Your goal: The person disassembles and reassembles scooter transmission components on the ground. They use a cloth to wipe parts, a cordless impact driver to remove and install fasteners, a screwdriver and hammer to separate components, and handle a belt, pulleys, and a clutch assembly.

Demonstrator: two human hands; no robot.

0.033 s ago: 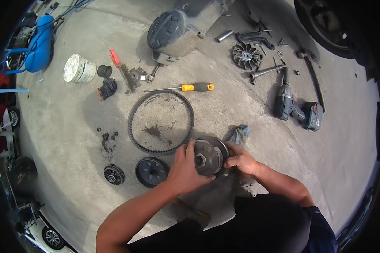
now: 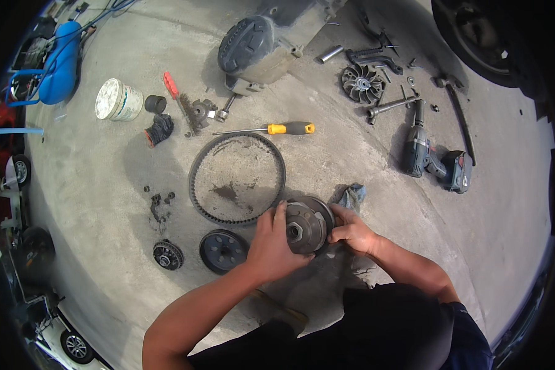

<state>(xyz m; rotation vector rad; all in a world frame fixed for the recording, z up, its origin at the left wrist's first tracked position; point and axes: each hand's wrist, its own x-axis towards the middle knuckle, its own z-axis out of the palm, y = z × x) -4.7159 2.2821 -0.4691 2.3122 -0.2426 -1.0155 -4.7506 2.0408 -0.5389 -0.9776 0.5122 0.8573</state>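
Observation:
Between my hands is a scooter clutch and pulley assembly (image 2: 306,228), its round grey plate and central nut facing left. My left hand (image 2: 274,246) wraps the near left side of the clutch plate, fingers over its top and thumb beneath. At the pulley rim my right hand (image 2: 352,232) grips from the right, thumb in front. Just left of my left hand lies a black clutch bell (image 2: 221,251) with round holes. A toothed drive belt (image 2: 195,200) lies in a loop beyond it. Close past my right hand is a crumpled blue-grey rag (image 2: 353,197).
Left on the concrete floor sit a small variator (image 2: 168,254) and several rollers (image 2: 156,199). Farther out are a yellow-handled screwdriver (image 2: 290,127), a wire brush (image 2: 184,108), a white bucket (image 2: 118,100) and a large engine cover (image 2: 251,52). An impact wrench (image 2: 417,151) and fan wheel (image 2: 362,83) lie right.

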